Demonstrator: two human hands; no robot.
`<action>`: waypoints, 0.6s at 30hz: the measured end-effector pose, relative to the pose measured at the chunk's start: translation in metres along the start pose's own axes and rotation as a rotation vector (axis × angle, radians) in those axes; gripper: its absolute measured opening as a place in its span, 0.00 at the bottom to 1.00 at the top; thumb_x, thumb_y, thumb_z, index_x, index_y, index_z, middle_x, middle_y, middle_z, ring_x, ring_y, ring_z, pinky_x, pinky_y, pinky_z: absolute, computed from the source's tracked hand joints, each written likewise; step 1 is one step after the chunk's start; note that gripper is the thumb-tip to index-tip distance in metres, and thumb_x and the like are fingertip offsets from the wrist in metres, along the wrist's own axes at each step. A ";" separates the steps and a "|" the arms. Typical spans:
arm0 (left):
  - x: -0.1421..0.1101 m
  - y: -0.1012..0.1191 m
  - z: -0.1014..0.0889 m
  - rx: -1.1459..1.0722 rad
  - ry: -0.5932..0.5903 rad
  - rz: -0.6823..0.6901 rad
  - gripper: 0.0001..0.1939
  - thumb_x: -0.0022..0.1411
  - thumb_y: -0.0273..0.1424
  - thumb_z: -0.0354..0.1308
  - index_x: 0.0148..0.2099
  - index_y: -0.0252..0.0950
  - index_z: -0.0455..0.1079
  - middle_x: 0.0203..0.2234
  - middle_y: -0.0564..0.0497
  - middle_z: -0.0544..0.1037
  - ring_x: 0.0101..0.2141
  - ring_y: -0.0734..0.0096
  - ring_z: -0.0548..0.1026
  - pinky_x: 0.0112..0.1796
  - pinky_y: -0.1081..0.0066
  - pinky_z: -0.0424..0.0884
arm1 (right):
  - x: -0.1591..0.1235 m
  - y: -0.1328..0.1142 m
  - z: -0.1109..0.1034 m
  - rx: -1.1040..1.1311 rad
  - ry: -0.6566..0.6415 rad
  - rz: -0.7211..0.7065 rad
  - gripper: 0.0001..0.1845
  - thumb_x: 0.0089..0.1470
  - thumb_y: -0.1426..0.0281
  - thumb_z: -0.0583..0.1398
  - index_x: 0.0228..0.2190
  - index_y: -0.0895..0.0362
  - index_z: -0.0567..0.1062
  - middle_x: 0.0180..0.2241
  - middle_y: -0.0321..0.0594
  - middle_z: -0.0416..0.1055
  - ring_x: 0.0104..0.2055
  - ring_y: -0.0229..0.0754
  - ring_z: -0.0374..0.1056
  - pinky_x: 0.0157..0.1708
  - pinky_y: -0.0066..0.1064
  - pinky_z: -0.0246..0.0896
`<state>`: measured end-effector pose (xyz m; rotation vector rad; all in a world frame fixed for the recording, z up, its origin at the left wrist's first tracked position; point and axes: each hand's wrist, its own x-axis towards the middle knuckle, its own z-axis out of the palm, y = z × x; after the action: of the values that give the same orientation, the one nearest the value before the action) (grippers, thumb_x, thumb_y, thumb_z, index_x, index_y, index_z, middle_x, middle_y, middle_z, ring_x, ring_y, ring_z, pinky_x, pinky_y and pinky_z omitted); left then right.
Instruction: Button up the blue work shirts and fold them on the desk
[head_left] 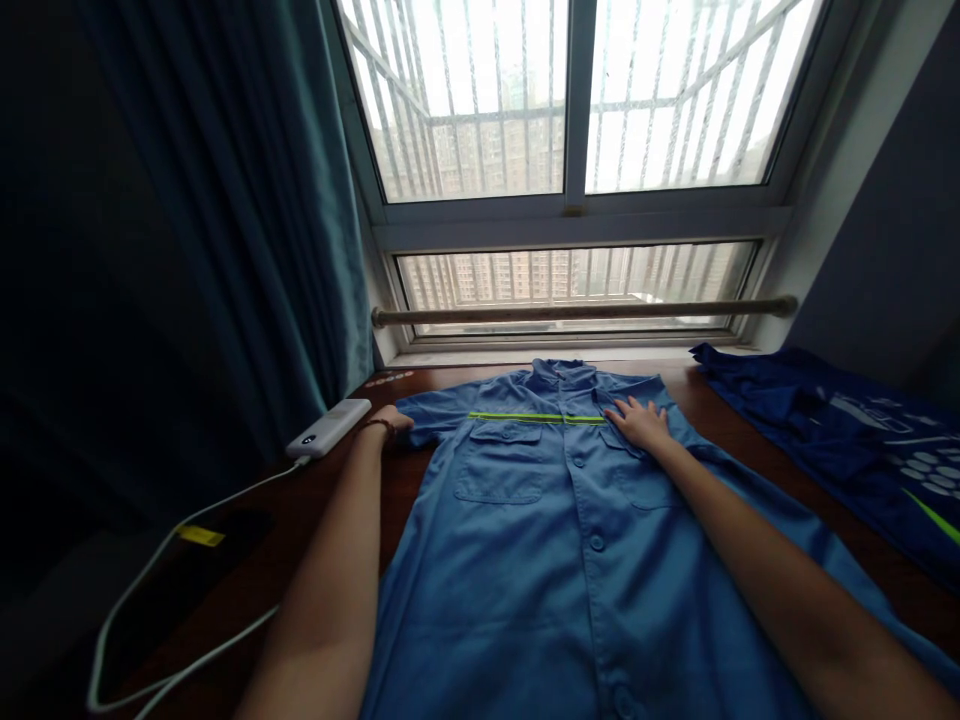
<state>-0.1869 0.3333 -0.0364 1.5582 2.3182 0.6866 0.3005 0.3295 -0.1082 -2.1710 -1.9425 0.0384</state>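
A blue button-up work shirt (pixel 510 560) lies front side up, its collar toward the window and a yellow-green stripe across the chest. At the end of the sleeve on the left, my left hand (pixel 393 418) is closed on the cuff; its fingertips are partly hidden. My right hand (pixel 639 424) rests palm down with fingers spread on the shirt's chest, near the stripe and above the pocket on the right. The sleeve on that side is partly out of sight.
On the brown wooden surface (pixel 409 480) left of the shirt lies a white power bank (pixel 328 428) with a white cable (pixel 225 492). A dark blue printed cloth (pixel 840 410) lies at the right. Behind are a rail (pixel 585 313), a barred window and a blue curtain (pixel 300 220).
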 end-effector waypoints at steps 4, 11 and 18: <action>-0.013 0.037 0.006 -0.053 0.138 0.142 0.07 0.45 0.30 0.54 0.29 0.31 0.67 0.30 0.41 0.73 0.39 0.52 0.70 0.36 0.64 0.65 | 0.000 0.001 0.001 -0.003 0.021 -0.006 0.34 0.51 0.44 0.40 0.53 0.45 0.60 0.58 0.41 0.51 0.56 0.63 0.45 0.50 0.58 0.36; -0.041 0.103 0.024 -0.376 -0.317 0.665 0.18 0.47 0.40 0.57 0.38 0.33 0.70 0.36 0.46 0.75 0.37 0.63 0.72 0.37 0.70 0.67 | -0.001 0.001 0.001 -0.003 0.025 -0.015 0.34 0.51 0.44 0.40 0.52 0.47 0.61 0.57 0.43 0.51 0.56 0.63 0.47 0.50 0.59 0.37; -0.061 0.116 0.083 -0.080 -0.218 0.784 0.26 0.56 0.45 0.48 0.51 0.33 0.64 0.51 0.42 0.65 0.51 0.57 0.62 0.50 0.62 0.57 | -0.002 -0.002 -0.006 -0.013 0.015 -0.140 0.31 0.55 0.49 0.41 0.54 0.51 0.59 0.58 0.44 0.50 0.59 0.55 0.42 0.53 0.54 0.38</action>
<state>-0.0326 0.3331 -0.0498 2.3656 1.4617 0.6999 0.2996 0.3265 -0.1027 -2.0309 -2.0866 -0.0143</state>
